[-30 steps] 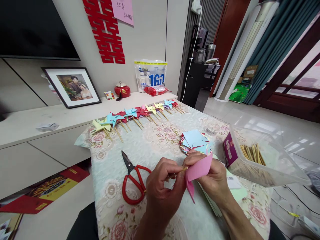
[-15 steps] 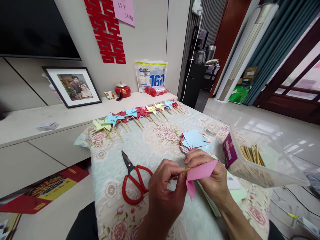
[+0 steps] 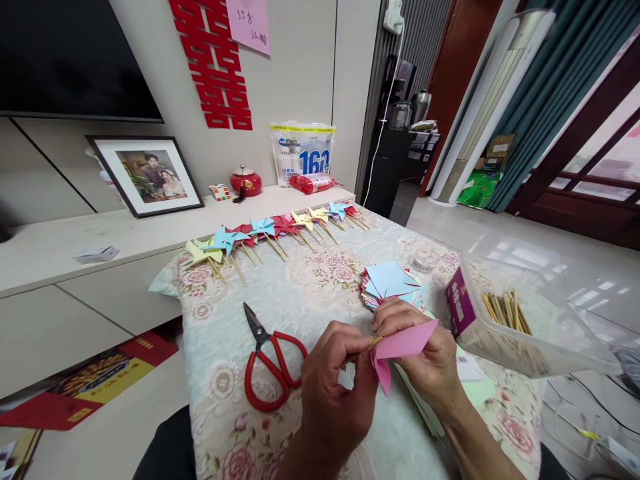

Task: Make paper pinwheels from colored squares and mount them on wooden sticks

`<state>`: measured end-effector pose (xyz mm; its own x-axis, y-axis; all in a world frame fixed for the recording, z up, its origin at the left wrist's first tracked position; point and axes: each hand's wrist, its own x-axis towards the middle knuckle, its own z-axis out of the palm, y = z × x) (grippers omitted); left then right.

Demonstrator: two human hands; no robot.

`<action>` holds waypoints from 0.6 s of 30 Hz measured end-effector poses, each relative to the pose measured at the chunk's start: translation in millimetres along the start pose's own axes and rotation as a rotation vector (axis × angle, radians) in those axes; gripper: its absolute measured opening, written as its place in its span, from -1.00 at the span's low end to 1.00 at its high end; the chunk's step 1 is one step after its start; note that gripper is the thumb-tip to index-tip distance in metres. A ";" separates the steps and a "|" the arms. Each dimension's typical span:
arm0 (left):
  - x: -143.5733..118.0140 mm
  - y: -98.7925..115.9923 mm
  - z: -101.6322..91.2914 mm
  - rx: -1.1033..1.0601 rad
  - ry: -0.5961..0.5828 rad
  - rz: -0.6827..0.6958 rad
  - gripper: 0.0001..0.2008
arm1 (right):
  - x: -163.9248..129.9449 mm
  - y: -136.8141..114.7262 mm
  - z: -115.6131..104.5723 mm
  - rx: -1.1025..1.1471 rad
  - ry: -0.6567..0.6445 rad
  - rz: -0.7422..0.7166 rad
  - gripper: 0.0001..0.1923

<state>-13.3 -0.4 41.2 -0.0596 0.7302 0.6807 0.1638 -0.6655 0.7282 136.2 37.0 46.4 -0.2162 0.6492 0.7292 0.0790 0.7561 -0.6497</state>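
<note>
— What's changed in the last second?

— My two hands have drifted a touch to the right and lower over the worktop [image 3: 300, 300], and the folded pink paper piece [image 3: 403, 345] has tipped flatter; its upper flap now points right, towards the clear plastic box of wooden sticks [image 3: 505, 313]. The grip itself looks the same as it did.

— What do you have hold of?

— My left hand [image 3: 333, 393] has its thumb and forefinger pinched shut on a thin wooden stick [image 3: 367, 345]. My right hand [image 3: 425, 360] has its fingers [image 3: 395, 319] closed over the pink paper from above, the thumb hidden behind it.

— Which way does the stick lie?

— Its long axis runs from lower left to upper right, rising slightly. The free tip points right, straight at the paper's centre, and it seems to be touching it there. Whether it has gone through, I cannot tell; my fingers cover the spot.

— So the paper is to the right of the stick hand?

— Yes, just beside it, held above the flowered cloth, nearest my right hand. The two hands almost meet at the stick's tip.

— And around you?

— The red-handled scissors [image 3: 273, 363] lie to the left of my left hand. A stack of coloured paper squares [image 3: 393, 280] sits just beyond my right hand. A row of finished paper pinwheels on sticks [image 3: 265, 233] runs along the far edge.
</note>
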 end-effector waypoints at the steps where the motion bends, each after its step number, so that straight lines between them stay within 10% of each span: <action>1: -0.5 -0.1 0.0 -0.008 -0.010 -0.011 -0.86 | -0.2 -0.3 -0.4 -0.009 -0.005 0.007 -0.95; 18: -2.6 -2.4 0.9 0.097 -0.017 0.091 -0.81 | -4.6 3.4 -4.6 0.051 -0.015 0.078 -0.82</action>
<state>-12.6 -0.6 37.6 -0.0239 0.6707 0.7413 0.2625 -0.7113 0.6520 141.9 36.9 41.8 -0.2263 0.7042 0.6729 0.0466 0.6979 -0.7147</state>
